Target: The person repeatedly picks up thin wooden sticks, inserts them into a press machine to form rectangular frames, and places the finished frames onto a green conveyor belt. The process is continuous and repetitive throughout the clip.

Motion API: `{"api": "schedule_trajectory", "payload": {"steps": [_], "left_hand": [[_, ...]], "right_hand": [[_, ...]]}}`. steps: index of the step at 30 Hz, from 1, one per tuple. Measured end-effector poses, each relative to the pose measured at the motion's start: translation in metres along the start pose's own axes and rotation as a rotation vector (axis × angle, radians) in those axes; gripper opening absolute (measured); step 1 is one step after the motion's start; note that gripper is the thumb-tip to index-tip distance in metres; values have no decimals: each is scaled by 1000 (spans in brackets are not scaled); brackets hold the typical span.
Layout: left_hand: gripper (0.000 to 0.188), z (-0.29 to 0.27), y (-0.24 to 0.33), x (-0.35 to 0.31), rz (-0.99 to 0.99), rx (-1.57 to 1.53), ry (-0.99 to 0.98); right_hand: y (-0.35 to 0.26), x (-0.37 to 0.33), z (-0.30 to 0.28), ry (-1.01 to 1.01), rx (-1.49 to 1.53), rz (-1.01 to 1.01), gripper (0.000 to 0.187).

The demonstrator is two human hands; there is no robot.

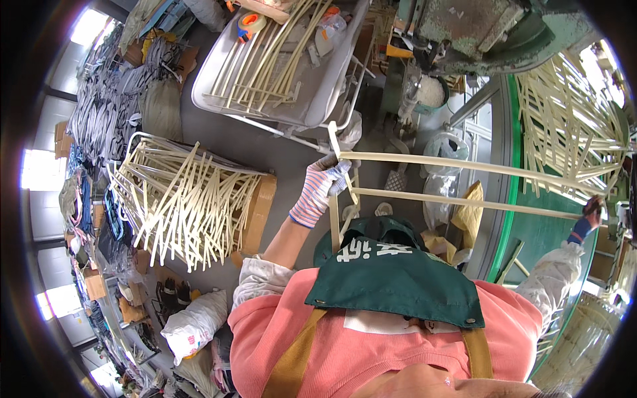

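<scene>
The left hand, in a knitted glove with pink and blue-grey stripes, closes around the short end of a slender frame made of pale cream strips. The right hand, in a blue glove with a reddish band, meets the far end of the frame's lower rail; so near the dark rim, I cannot tell whether its fingers pinch the strip or only rest against it.

The frame's two long rails are flat, narrow and smooth, running side by side with a gap between them; short slats cross and slant at the left end. Whether they are wood or plastic is unclear. The frame stretches between the hands, in front of the chest and above the dark green cloth apron, which has tan straps. Beneath the apron is a ribbed pink sweater, with wrinkled off-white sleeve covers at both arms.

To the right, a green bench carries a tangled heap of loose strips. To the left, more strips lie piled beside a brown cardboard panel. Ahead stands a glossy white tray with strips and a tape roll, beside a scuffed, green-painted metal machine.
</scene>
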State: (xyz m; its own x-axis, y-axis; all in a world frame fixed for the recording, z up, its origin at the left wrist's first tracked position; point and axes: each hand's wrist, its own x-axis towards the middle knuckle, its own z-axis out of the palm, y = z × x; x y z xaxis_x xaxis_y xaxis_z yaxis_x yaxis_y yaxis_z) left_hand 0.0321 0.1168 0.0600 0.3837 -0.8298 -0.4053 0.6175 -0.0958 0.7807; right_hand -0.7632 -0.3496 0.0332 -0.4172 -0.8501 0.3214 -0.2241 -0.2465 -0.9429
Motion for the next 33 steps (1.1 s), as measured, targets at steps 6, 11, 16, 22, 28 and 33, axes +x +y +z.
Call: {"api": "schedule_trajectory", "payload": {"steps": [6,11,16,22,28,33], "left_hand": [[35,-18,-38,-8,114,-109,-28],[24,-17,-63,-19,70,216,-67],[21,-18,-38,11,260,4,31],[33,-1,39,43,228,194,44],[32,51,54,80,326,221,279],[28,90,26,92,313,220,263]], "right_hand": [[-129,4,-7,-32,-161,-237,26],[-225,-46,23,-99,-267,-375,31],[-289,-139,85,-270,-374,-464,37],[-268,-312,236,-734,-251,-145,25],[-210,-384,324,-926,-57,281,21],[-187,-383,332,-1024,129,613,17]]}}
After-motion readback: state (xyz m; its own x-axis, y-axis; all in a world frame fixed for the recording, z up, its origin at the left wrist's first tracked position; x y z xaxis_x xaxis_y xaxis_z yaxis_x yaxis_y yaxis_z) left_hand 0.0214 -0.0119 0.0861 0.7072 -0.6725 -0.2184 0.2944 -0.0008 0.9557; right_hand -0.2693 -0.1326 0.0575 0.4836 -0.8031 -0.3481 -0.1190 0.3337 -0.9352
